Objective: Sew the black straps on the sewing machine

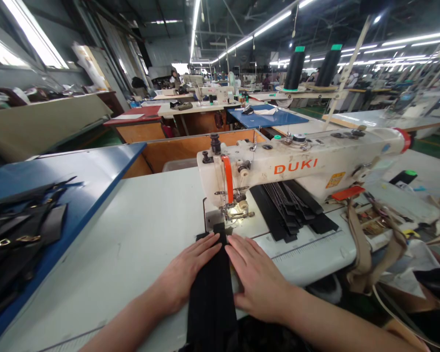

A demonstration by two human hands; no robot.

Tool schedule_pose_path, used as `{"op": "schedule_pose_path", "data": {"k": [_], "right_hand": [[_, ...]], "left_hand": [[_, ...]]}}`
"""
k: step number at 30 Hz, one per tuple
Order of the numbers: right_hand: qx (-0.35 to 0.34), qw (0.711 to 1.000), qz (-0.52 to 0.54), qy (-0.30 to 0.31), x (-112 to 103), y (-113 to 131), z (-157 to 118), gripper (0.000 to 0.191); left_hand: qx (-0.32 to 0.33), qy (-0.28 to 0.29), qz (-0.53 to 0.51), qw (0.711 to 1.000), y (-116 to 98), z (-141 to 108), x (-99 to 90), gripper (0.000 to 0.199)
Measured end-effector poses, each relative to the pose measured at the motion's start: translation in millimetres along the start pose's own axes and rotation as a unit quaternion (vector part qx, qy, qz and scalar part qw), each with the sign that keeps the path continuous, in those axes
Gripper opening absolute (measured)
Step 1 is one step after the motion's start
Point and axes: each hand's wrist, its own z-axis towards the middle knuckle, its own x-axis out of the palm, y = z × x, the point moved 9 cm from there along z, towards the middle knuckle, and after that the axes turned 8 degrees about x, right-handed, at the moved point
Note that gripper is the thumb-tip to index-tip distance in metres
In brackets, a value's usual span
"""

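A long black fabric strip (pixel 212 298) lies on the pale sewing table, its far end just in front of the needle area of a white sewing machine (pixel 260 164). My left hand (pixel 187 269) rests flat on the strip's left side, fingers stretched toward the machine. On the right edge lies my right hand (pixel 258 278), its fingers extended and thumb apart. Both sets of fingertips nearly meet across a narrow black piece (pixel 219 229) at the strip's far end. The machine's lamp lights the presser foot area.
Stacked black strips (pixel 286 210) lie under the machine arm. Black straps with metal clips (pixel 29 234) cover part of a blue table (pixel 106 166) at left. Beige straps (pixel 359 249) hang at right. Two thread cones (pixel 294 69) stand behind the machine.
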Motion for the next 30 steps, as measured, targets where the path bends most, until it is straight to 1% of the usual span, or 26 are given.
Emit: {"op": "schedule_pose_path", "data": {"k": [2, 4, 6, 9, 13, 18, 22, 24, 26, 30], "right_hand": [[-0.028, 0.999, -0.015, -0.026, -0.4, 3.1, 11.8, 0.051], [-0.053, 0.997, -0.029, -0.04, 0.8, 2.9, 21.7, 0.028], [-0.08, 0.994, -0.05, -0.051, 2.9, 2.3, 27.9, 0.015], [-0.115, 0.987, -0.087, -0.068, 6.1, 2.8, 30.9, 0.015], [-0.15, 0.979, -0.125, -0.065, 10.0, 5.8, 30.4, 0.015], [-0.189, 0.968, -0.143, -0.085, 7.2, 10.4, 27.5, 0.017], [-0.201, 0.963, -0.154, -0.097, 3.8, 7.5, 28.0, 0.019], [-0.203, 0.961, -0.16, -0.094, 2.5, 3.5, 30.2, 0.019], [-0.198, 0.962, -0.165, -0.089, 0.8, -1.7, 33.8, 0.019], [-0.18, 0.967, -0.165, -0.073, -1.3, -12.6, 42.6, 0.016]], "left_hand": [[0.003, 0.005, -0.002, 1.0, -3.8, 2.8, -2.3, 0.065], [0.005, 0.008, 0.001, 1.0, -7.4, 5.4, -5.3, 0.065], [0.009, 0.006, 0.005, 1.0, -9.7, 7.2, -8.2, 0.066], [0.015, 0.002, 0.006, 1.0, -9.4, 8.4, -8.9, 0.065], [0.026, -0.01, 0.008, 1.0, -8.2, 9.4, -8.2, 0.057], [0.044, -0.009, 0.038, 0.998, -9.5, 9.8, -6.7, 0.055], [0.077, -0.033, 0.06, 0.995, -12.2, 12.3, -8.9, 0.055], [0.085, -0.035, 0.067, 0.994, -12.0, 16.0, -9.0, 0.057], [0.077, -0.02, 0.076, 0.994, -9.1, 21.2, -6.9, 0.057], [0.06, -0.005, 0.089, 0.994, -1.9, 29.9, -5.1, 0.047]]}}
